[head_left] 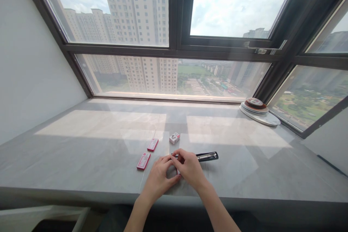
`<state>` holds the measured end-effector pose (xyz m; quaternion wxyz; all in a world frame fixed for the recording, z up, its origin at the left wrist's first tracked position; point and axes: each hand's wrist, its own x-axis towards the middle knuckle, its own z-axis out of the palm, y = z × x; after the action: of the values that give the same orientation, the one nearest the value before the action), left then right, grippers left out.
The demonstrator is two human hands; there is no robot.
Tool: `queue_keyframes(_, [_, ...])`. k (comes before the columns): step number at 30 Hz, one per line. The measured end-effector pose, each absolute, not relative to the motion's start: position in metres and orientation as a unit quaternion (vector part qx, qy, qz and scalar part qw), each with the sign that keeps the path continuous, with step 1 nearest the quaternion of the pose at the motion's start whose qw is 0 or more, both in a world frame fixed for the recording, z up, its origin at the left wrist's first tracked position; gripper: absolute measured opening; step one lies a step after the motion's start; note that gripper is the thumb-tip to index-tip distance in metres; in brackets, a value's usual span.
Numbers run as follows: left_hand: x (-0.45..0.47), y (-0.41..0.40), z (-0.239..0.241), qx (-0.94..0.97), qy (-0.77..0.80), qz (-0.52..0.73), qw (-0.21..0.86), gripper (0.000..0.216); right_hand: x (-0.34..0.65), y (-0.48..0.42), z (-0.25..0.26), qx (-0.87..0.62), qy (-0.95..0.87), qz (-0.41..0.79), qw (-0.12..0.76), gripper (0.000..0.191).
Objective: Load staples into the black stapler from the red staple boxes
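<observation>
My left hand (160,177) and my right hand (189,167) meet over the grey stone sill (81,152), fingers curled together around something small that I cannot make out. A black stapler (208,157) lies flat just behind my right hand, its near end hidden by my fingers. Two flat red boxes (143,161) (152,144) lie to the left of my hands. A small white and red box (174,138) stands a little farther back.
A round white plate with stacked discs (258,112) sits in the far right corner by the window frame (174,49). A white wall closes off the left side. The sill's front edge runs just below my wrists.
</observation>
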<state>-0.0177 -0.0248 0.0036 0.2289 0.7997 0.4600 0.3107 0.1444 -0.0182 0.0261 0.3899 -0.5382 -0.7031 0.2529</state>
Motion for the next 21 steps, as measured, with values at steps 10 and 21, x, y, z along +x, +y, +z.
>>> queue_keyframes(10, [-0.020, -0.027, 0.000, 0.795, 0.463, 0.314, 0.232, 0.022, 0.183, -0.031, 0.028, -0.518, -0.771, 0.252, 0.269, 0.012])
queue_keyframes(21, [-0.008, -0.039, -0.004, 0.756, 0.551, 0.310, 0.169, 0.031, 0.227, -0.054, -0.006, -0.636, -0.671, 0.233, 0.302, 0.031])
